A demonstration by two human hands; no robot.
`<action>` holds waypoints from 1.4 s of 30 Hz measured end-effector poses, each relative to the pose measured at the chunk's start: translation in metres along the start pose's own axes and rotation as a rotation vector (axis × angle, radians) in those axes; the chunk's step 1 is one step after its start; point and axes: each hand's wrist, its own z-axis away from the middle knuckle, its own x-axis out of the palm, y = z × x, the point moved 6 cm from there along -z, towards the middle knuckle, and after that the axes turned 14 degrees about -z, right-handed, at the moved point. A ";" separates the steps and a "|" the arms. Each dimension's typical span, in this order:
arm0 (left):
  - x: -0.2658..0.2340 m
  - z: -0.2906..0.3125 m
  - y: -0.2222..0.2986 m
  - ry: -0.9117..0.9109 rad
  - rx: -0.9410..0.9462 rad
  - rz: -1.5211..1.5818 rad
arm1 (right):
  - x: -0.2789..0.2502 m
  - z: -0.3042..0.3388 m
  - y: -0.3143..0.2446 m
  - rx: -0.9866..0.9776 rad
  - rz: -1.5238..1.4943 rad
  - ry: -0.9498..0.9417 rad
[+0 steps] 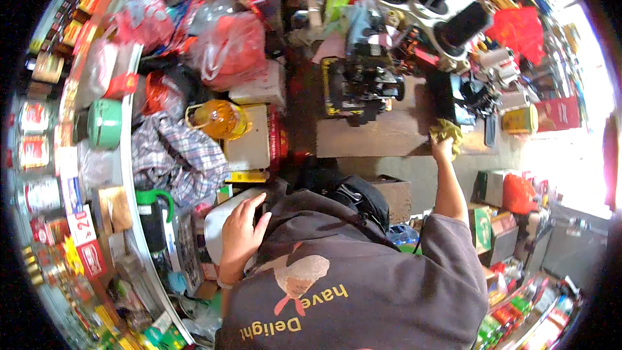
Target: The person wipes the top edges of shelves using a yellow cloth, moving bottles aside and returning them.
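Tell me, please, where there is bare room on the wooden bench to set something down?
The wooden bench is bare along its near strip, between the black-and-yellow machine and the right hand with its yellow cloth. Behind them, by the black cylinders, it is crowded.

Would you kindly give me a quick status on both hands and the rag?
Right hand gripping yellow rag at wooden bench edge. Left hand resting on white container. Black engine part on bench, left of rag.
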 end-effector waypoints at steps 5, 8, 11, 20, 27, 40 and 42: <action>0.007 0.054 -0.032 0.047 -0.284 0.060 | 0.017 -0.023 -0.002 0.034 0.300 -0.372; 0.004 0.078 -0.048 0.108 -0.361 0.014 | 0.021 -0.016 -0.001 0.088 0.208 -0.655; 0.012 0.114 -0.062 0.181 -0.442 0.019 | 0.012 0.017 -0.040 0.352 -0.260 -0.929; 0.014 0.135 -0.066 0.293 -0.497 0.152 | 0.003 0.192 -0.256 -0.134 0.087 -1.651; -0.040 0.089 -0.031 0.438 -0.152 0.403 | -0.025 0.374 -0.457 -0.390 -0.391 -2.000; -0.132 0.100 -0.121 1.278 -0.601 0.833 | -0.007 0.478 -0.649 -0.343 -1.194 -2.243; -0.153 0.084 -0.120 1.294 -0.579 0.789 | 0.013 0.502 -0.642 -0.414 -0.990 -2.345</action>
